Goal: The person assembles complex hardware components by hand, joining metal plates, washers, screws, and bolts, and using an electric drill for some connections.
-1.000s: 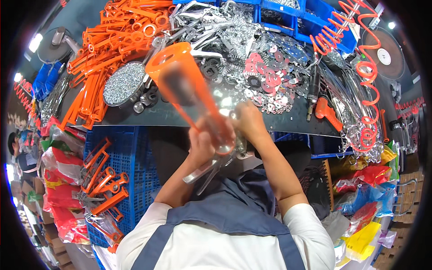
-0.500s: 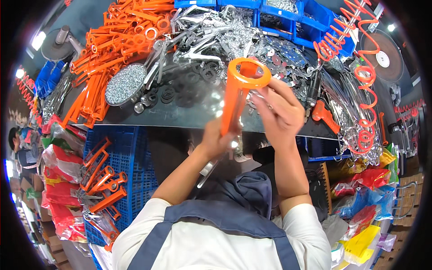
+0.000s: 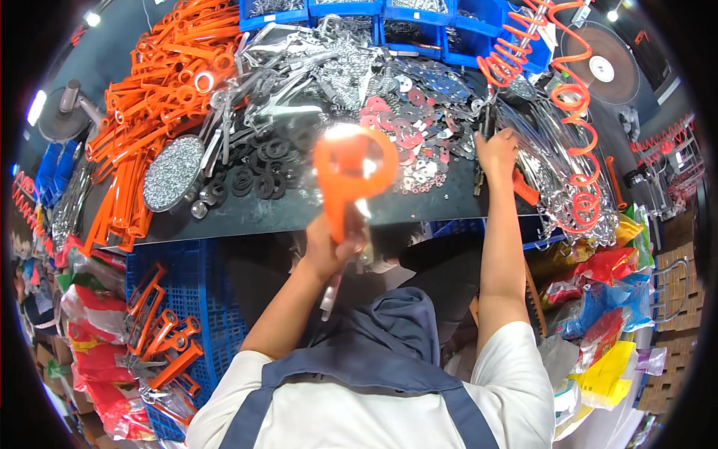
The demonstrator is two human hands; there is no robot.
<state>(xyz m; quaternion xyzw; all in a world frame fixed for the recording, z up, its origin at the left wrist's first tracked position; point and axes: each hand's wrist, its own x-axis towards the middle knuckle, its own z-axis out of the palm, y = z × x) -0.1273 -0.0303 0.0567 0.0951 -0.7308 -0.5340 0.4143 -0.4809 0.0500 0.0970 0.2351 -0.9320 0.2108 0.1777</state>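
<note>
In my left hand [image 3: 323,245], closed round its lower part, is an orange caulking gun frame [image 3: 340,196]. The frame stands tilted up toward me, its ring end uppermost and blurred by motion. A metal part [image 3: 329,295] sticks out below that hand. My right hand [image 3: 496,156] reaches to the right side of the bench, its fingers round a black air screwdriver [image 3: 488,120]. Part of the tool is hidden behind the hand. Just beside the right wrist lies an orange handle [image 3: 525,188].
Orange frames [image 3: 161,97] pile up at left, near a dish of small metal parts [image 3: 173,173]. Metal levers [image 3: 280,105], black rings [image 3: 258,168] and discs [image 3: 411,123] cover the middle. Blue bins [image 3: 411,34] line the back; hooked rods [image 3: 550,161] and a red coiled hose [image 3: 572,96] are right.
My right hand has left the orange frame and moved right to the black air screwdriver. The left hand still holds the frame, now lower and farther left.
</note>
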